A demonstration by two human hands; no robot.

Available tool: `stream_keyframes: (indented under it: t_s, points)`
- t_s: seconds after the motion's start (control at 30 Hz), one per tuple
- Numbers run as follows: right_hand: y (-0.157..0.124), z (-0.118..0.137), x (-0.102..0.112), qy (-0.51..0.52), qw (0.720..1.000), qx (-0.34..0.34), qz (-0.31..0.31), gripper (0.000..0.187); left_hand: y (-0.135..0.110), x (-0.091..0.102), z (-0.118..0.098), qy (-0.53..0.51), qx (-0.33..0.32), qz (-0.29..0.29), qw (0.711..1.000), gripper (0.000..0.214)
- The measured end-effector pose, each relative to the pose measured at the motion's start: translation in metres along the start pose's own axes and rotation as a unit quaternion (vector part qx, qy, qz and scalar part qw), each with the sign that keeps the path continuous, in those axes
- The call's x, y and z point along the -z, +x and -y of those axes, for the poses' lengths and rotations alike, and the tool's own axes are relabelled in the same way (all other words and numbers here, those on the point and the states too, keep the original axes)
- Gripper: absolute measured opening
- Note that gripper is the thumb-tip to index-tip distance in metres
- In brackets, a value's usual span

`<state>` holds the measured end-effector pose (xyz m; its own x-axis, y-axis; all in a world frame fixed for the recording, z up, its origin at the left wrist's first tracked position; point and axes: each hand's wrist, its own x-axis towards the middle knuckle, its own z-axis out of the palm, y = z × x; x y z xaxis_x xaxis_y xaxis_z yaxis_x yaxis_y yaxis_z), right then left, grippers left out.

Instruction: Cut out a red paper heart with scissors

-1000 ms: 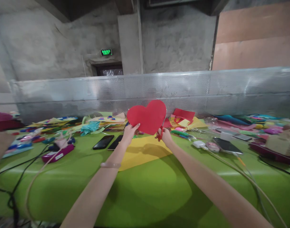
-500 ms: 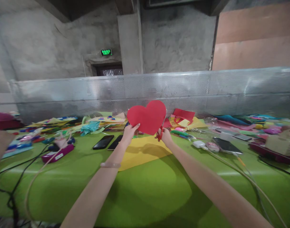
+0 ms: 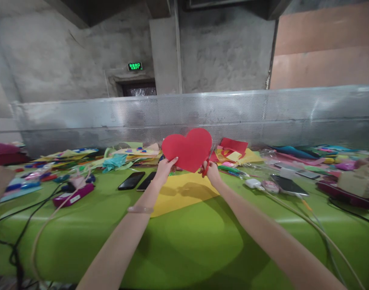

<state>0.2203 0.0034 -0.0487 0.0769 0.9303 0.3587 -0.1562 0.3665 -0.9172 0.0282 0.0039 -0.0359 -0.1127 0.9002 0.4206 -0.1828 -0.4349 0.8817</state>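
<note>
A red paper heart (image 3: 187, 150) is held up above the table, its face toward me. My left hand (image 3: 165, 168) pinches its lower left edge, thumb in front. My right hand (image 3: 211, 171) is closed around the red handles of a pair of scissors (image 3: 205, 167). The scissor blades point up beside the heart's right edge; I cannot tell whether they touch it. Below both hands a yellow sheet (image 3: 181, 192) lies on the green tabletop (image 3: 196, 241).
Two dark phones (image 3: 131, 181) lie left of the yellow sheet. A purple power strip (image 3: 74, 195) with cables is farther left. Coloured paper scraps (image 3: 237, 155) line the back along a perforated metal panel (image 3: 202, 108). At right are a white charger (image 3: 253, 183) and another phone (image 3: 289, 185).
The scissors and my right hand have shifted slightly right, and the blades stand a little farther from the heart's edge. The heart and my left hand are almost unmoved.
</note>
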Motion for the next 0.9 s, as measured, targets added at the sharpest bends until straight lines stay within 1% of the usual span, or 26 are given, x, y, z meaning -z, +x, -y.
stream_keyframes:
  t_s: [0.1, 0.47, 0.63, 0.8, 0.9]
  points:
    - [0.0, 0.0016, 0.0011, 0.001, 1.0, -0.005, -0.005, 0.012, 0.0005, 0.0007, 0.0007, 0.001, 0.002, 0.0, 1.0, 0.032]
    - [-0.0033, 0.0065, 0.0001, -0.014, 1.0, -0.017, 0.012, 0.016, 0.0044, 0.0043, 0.006, 0.001, 0.003, -0.004, 1.0, 0.029]
    - [-0.0055, 0.0082, -0.0005, -0.023, 1.0, -0.013, 0.013, 0.017, 0.0063, 0.006, 0.0075, 0.003, 0.008, -0.006, 1.0, 0.03]
    - [-0.0086, 0.0103, -0.0011, -0.032, 0.999, -0.005, 0.014, 0.013, 0.007, 0.0068, 0.007, 0.008, 0.014, -0.012, 1.0, 0.031]
    - [-0.0081, 0.0097, -0.001, -0.035, 0.999, -0.006, 0.014, 0.015, 0.007, 0.007, 0.0069, 0.01, 0.013, -0.011, 1.0, 0.031]
